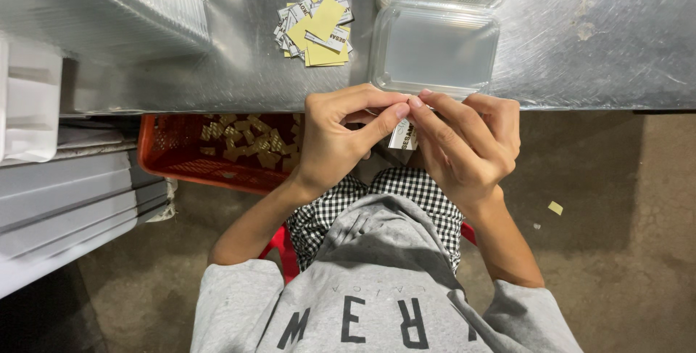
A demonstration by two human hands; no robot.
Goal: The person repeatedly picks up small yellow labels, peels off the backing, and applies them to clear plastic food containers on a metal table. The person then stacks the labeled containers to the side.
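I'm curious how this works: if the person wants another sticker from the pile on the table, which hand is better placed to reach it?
Probably the left hand: the sticker pile lies up on its side, while the right hand pinches the small label.

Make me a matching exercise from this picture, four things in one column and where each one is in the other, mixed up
Things:
1. small white printed label
2. pile of yellow and white paper slips
3. red plastic mesh basket
4. clear plastic hinged container

Places:
A. under the metal table edge, holding brownish scraps
B. pinched between left hand and right hand
C. open on the table, above the hands
D. loose on the tabletop, left of the container

Pairs: 1-B, 2-D, 3-A, 4-C
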